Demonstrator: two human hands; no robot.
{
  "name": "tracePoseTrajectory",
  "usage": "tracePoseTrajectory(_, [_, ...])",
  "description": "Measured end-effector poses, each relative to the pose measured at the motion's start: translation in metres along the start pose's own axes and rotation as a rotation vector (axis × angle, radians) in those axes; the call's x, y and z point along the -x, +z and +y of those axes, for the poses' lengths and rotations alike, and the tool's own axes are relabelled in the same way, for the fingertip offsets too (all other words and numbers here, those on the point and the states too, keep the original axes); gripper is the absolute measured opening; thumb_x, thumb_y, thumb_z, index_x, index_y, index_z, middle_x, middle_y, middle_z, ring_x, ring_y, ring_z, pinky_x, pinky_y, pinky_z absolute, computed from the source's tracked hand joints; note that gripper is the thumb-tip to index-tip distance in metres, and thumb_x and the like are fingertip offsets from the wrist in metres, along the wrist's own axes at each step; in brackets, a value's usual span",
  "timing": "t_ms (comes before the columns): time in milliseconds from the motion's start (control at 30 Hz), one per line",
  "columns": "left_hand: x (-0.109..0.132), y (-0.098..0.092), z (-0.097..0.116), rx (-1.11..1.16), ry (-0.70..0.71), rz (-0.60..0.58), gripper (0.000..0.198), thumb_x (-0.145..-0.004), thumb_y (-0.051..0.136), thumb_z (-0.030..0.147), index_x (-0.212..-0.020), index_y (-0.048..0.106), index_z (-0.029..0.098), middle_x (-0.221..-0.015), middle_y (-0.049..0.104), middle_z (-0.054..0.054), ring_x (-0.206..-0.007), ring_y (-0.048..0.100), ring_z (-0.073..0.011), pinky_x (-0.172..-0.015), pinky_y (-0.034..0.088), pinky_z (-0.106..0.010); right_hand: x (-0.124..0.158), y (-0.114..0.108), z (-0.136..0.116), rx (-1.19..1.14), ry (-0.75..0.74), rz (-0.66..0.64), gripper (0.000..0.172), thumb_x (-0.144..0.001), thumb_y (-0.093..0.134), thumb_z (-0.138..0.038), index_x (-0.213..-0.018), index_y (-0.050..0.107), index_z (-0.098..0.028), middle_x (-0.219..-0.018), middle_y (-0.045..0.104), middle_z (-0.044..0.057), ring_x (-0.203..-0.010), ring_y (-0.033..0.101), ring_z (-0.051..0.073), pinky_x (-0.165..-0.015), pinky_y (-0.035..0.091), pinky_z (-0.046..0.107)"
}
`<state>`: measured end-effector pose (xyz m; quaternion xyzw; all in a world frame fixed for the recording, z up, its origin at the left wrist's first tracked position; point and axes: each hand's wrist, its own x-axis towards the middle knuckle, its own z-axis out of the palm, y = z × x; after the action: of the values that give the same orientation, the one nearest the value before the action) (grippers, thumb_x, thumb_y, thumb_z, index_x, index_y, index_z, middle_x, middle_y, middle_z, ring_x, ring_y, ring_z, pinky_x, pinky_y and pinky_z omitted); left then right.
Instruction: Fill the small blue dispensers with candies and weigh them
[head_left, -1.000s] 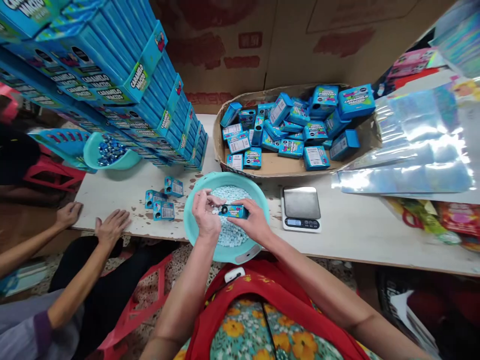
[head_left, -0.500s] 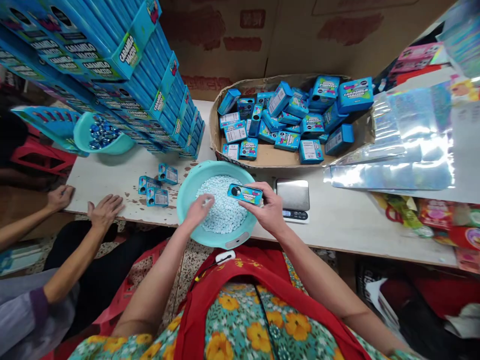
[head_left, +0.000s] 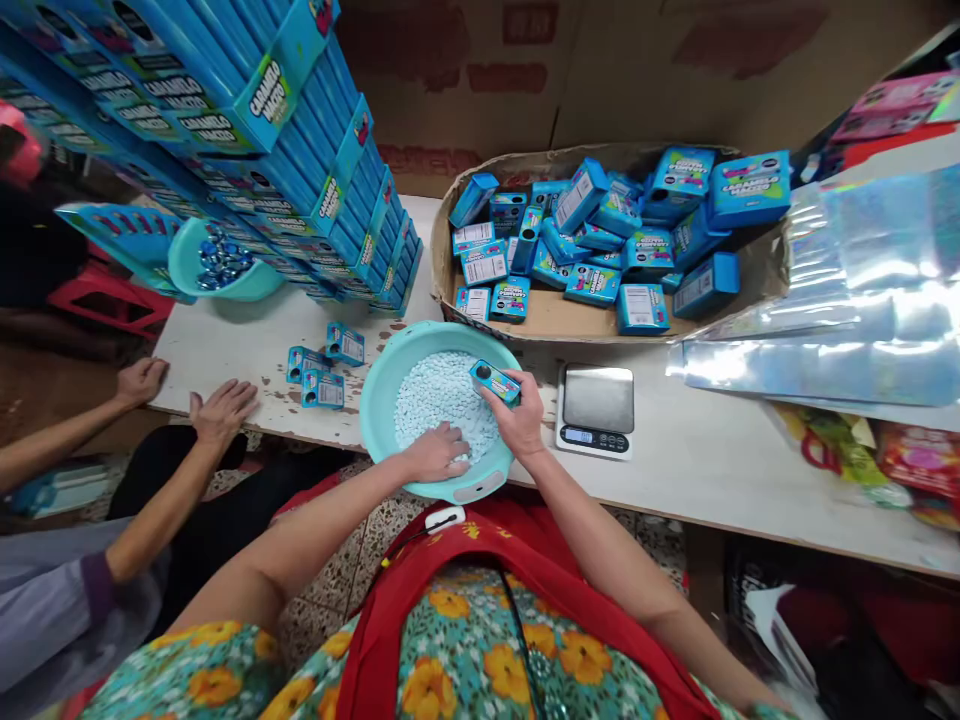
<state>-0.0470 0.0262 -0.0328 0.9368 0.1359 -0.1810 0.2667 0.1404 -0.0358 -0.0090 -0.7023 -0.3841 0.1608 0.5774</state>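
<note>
A turquoise basin [head_left: 381,400] holds many small pale blue pieces [head_left: 435,395]. My left hand [head_left: 439,453] rests in them near the basin's front side, palm down, fingers somewhat spread. Over the basin's right part, my right hand [head_left: 521,412] grips a small blue box [head_left: 496,382] between thumb and fingers, tilted. Right of the basin lies a scale [head_left: 598,400] with a lit display and nothing on its plate. Several blue boxes fill a cut-open carton [head_left: 555,320] behind the basin. On the table's left part stand three small blue boxes [head_left: 323,389].
Tall stacks of blue display boxes [head_left: 300,150] rise at the back left, beside a small bowl [head_left: 255,283] of shiny blue wrapped pieces. Another person's hands [head_left: 223,410] rest at the table's left edge. Shiny plastic sheets [head_left: 825,360] lie on the right.
My left hand has moved from above the basin's left side down into the pale pieces. My right hand has turned the blue box to a steeper tilt. The view has shifted slightly.
</note>
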Motion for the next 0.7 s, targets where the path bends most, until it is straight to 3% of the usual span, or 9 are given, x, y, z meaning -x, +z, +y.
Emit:
tracePoseTrajectory(67, [0.011, 0.002, -0.009, 0.134, -0.109, 0.017, 0.033, -0.079, 0.056, 0.046, -0.096, 0.067, 0.021, -0.095, 0.062, -0.011, -0.09, 0.055, -0.0264, -0.082, 0.041, -0.039, 0.0, -0.001, -0.005, -0.006, 0.043, 0.026, 0.035, -0.078, 0.068, -0.041, -0.102, 0.056, -0.019, -0.097, 0.059, 0.006, -0.089, 0.058, 0.021, -0.084, 0.048, 0.037])
tracePoseTrajectory(167, [0.012, 0.005, -0.021, 0.374, -0.291, 0.153, 0.023, -0.066, 0.067, 0.042, -0.076, 0.066, 0.022, -0.076, 0.063, -0.006, -0.078, 0.059, -0.0248, -0.072, 0.043, -0.034, 0.003, -0.002, -0.018, -0.01, 0.092, 0.054, 0.037, -0.078, 0.068, -0.042, -0.104, 0.055, -0.02, -0.098, 0.06, 0.006, -0.089, 0.059, 0.021, -0.083, 0.049, 0.037])
tracePoseTrajectory(333, [0.003, -0.011, -0.028, 0.597, -0.424, 0.447, 0.025, -0.074, 0.057, 0.044, -0.066, 0.06, 0.02, -0.061, 0.058, -0.003, -0.061, 0.057, -0.0186, -0.057, 0.04, -0.027, 0.013, 0.003, -0.029, 0.02, 0.03, -0.174, 0.033, -0.075, 0.07, -0.039, -0.102, 0.06, -0.021, -0.1, 0.063, 0.006, -0.095, 0.06, 0.023, -0.088, 0.047, 0.038])
tracePoseTrajectory(433, [0.001, -0.034, -0.014, 0.818, -0.462, 0.65, 0.034, -0.082, 0.047, 0.049, -0.069, 0.055, 0.019, -0.057, 0.053, 0.0, -0.044, 0.048, -0.0122, -0.043, 0.033, -0.023, 0.017, 0.006, -0.024, 0.086, 0.015, -0.274, 0.03, -0.076, 0.069, -0.036, -0.101, 0.06, -0.021, -0.098, 0.063, 0.006, -0.095, 0.06, 0.023, -0.087, 0.047, 0.039])
tracePoseTrajectory(533, [-0.002, -0.06, 0.009, 1.395, -0.39, 0.93, 0.031, -0.076, 0.058, 0.048, -0.073, 0.053, 0.018, -0.059, 0.053, 0.002, -0.038, 0.042, -0.008, -0.037, 0.028, -0.021, 0.02, 0.008, -0.022, 0.149, -0.019, -0.365, 0.028, -0.076, 0.068, -0.033, -0.1, 0.061, -0.02, -0.097, 0.063, 0.006, -0.095, 0.06, 0.024, -0.086, 0.048, 0.04])
tracePoseTrajectory(600, [-0.006, -0.075, 0.023, 1.723, -0.311, 1.118, 0.028, -0.069, 0.067, 0.042, -0.072, 0.053, 0.017, -0.063, 0.056, 0.001, -0.042, 0.048, -0.0082, -0.04, 0.034, -0.021, 0.021, 0.01, -0.027, 0.18, -0.037, -0.421, 0.028, -0.075, 0.069, -0.032, -0.099, 0.061, -0.02, -0.097, 0.064, 0.007, -0.093, 0.06, 0.025, -0.084, 0.048, 0.04])
tracePoseTrajectory(700, [-0.01, -0.089, 0.037, 1.818, -0.301, 1.308, 0.027, -0.068, 0.066, 0.038, -0.07, 0.051, 0.017, -0.066, 0.058, 0.0, -0.051, 0.056, -0.0111, -0.05, 0.045, -0.025, 0.024, 0.009, -0.043, 0.193, -0.079, -0.468, 0.028, -0.074, 0.071, -0.031, -0.098, 0.061, -0.02, -0.095, 0.065, 0.007, -0.091, 0.061, 0.025, -0.083, 0.048, 0.039])
